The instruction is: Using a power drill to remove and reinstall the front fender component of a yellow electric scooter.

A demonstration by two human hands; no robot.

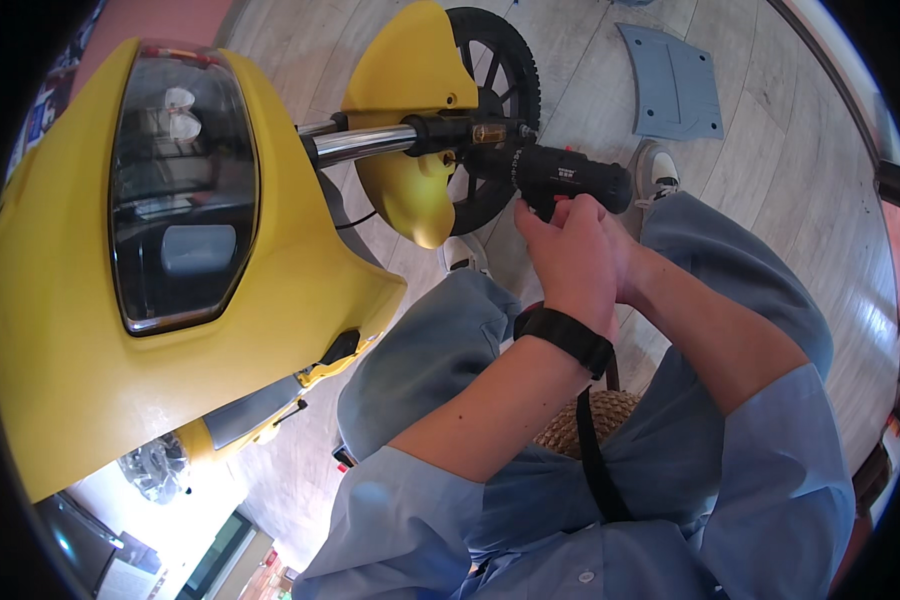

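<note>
Small white lettering runs along the side of a black power driver [595, 182], and a gold-brown label [489, 133] sits on the dark lower fork [450, 130]. A yellow two-wheeler [300, 290] fills the left side of the plank floor [760, 185], its clear headlamp cover [185, 180] turned upward. Beyond it, the black front wheel [510, 60] and yellow fender [405, 60] stand near the floor's far edge. A grey panel [675, 85] lies flat toward the floor's far right, just past a shoe [658, 170]. A woven seat [560, 430] shows between the wearer's thighs.

The driver is above the middle of the floor, between wheel and knees, its nose at the hub; whether they touch is unclear. The left grip [570, 255], below a black watch [568, 338], closes around the driver's handle. The right grip [620, 245] presses in beside it, fingers mostly hidden, so its closure cannot be told.
</note>
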